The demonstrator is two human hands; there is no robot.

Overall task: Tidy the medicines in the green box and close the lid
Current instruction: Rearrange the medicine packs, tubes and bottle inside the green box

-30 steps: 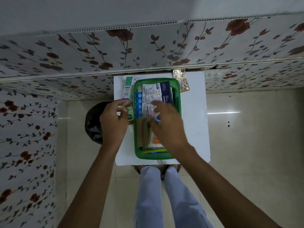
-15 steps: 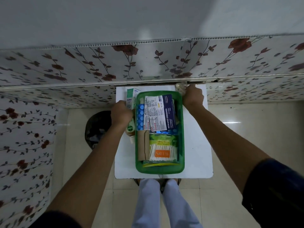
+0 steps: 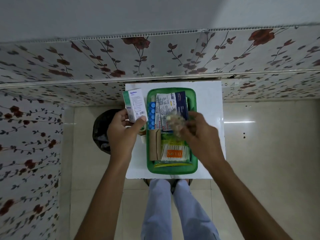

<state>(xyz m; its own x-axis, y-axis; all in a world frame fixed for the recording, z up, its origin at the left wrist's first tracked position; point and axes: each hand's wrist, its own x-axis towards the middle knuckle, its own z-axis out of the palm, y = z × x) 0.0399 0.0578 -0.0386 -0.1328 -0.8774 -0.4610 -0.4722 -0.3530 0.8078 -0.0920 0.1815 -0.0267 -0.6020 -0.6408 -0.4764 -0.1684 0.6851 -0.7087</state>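
Observation:
The green box (image 3: 194,164) stands open on a small white table (image 3: 210,101), filled with packets: a blue blister strip (image 3: 152,113), white and navy dressing packs (image 3: 170,110), a brown roll (image 3: 155,146) and a pack of cotton buds (image 3: 174,152). My left hand (image 3: 123,134) holds a white and green medicine carton (image 3: 134,105) upright, just left of the box. My right hand (image 3: 199,135) grips a blurred gold blister strip (image 3: 175,122) above the box's middle. Under my left hand a small green-labelled bottle (image 3: 143,130) lies on the table. No lid is visible.
A dark bin (image 3: 100,134) stands on the tiled floor left of the table. Flowered wall panels (image 3: 155,58) close the space behind and on the left. My legs (image 3: 173,205) are right at the table's front edge. Tiled floor stretches to the right.
My left hand has lifted the carton off the table. My right hand has come back from the table's far right corner with the gold blister strip, now over the box.

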